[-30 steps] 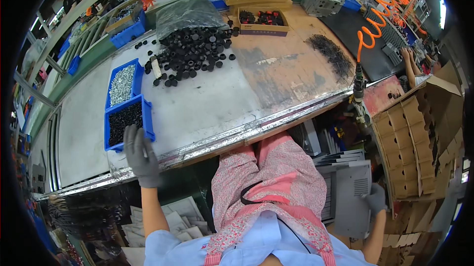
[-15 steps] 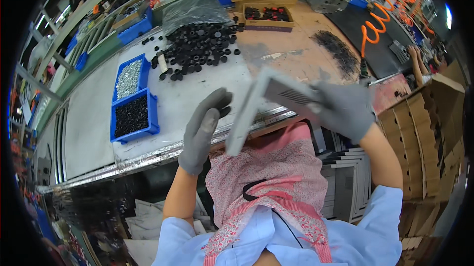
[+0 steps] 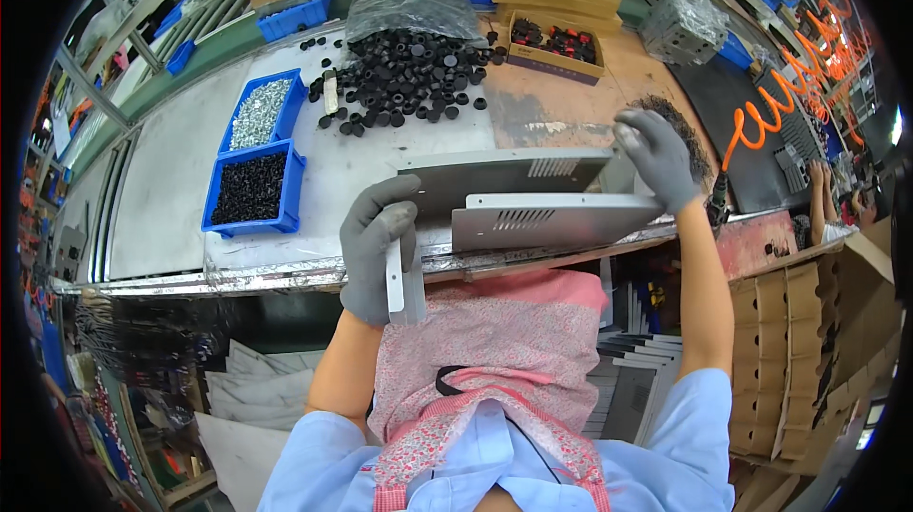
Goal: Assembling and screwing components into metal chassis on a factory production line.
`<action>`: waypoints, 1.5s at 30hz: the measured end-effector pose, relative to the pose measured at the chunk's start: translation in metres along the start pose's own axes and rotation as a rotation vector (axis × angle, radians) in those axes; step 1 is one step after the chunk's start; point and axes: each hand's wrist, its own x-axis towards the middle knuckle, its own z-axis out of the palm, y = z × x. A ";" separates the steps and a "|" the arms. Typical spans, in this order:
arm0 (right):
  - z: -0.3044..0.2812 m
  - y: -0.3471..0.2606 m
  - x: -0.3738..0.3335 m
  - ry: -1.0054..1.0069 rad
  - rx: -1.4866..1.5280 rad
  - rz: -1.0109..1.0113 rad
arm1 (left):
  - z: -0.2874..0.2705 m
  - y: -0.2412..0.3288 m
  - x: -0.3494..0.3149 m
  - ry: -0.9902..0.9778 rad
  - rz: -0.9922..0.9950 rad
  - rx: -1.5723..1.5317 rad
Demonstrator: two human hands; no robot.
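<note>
A grey sheet-metal cover (image 3: 561,227), bent into a U with slotted vents in both long walls, stands at the table's front edge. At its right end is my right hand (image 3: 663,158), gloved in grey, its fingers curled at the corner between the two walls. My left hand (image 3: 376,246), also gloved, is closed around a narrow, angled metal bracket (image 3: 398,289) with small holes. The bracket hangs upright over the table edge, left of the cover's near wall. The left fingers are partly hidden behind the thumb and bracket.
Two blue bins, one of silvery fasteners (image 3: 260,115) and one of black screws (image 3: 249,191), stand on the left. Black round caps (image 3: 409,75) spill from a plastic bag (image 3: 409,6). A carton (image 3: 553,51) holds red-and-black parts. An orange coiled hose (image 3: 761,122) hangs right.
The grey cover has turned from a slanted hold between my hands to lie lengthwise along the table edge. My right hand has risen to its far corner; a bracket now shows in my left hand.
</note>
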 end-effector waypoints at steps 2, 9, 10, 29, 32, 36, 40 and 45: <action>-0.009 -0.021 -0.024 0.185 -0.057 -0.218 | -0.002 -0.005 -0.001 0.107 0.111 0.013; 0.000 -0.064 -0.090 -0.046 -0.320 -0.419 | 0.004 -0.040 -0.014 0.360 0.546 0.569; -0.004 -0.071 -0.093 -0.055 -0.308 -0.411 | 0.005 -0.043 -0.023 0.294 0.689 0.776; 0.100 0.018 -0.064 -0.104 0.648 0.773 | 0.011 -0.099 -0.053 -0.828 -0.070 1.337; 0.116 0.000 -0.072 -0.114 0.160 0.565 | 0.011 -0.072 -0.054 -0.907 -0.031 1.281; 0.106 -0.011 -0.076 -0.146 -0.055 0.353 | -0.019 -0.053 -0.052 -0.420 0.459 1.493; 0.134 -0.008 -0.088 -0.114 -0.043 0.134 | -0.040 -0.052 -0.028 -0.312 0.281 1.622; 0.167 -0.025 -0.021 -0.136 -0.179 0.053 | -0.056 -0.062 0.034 -0.457 0.372 1.573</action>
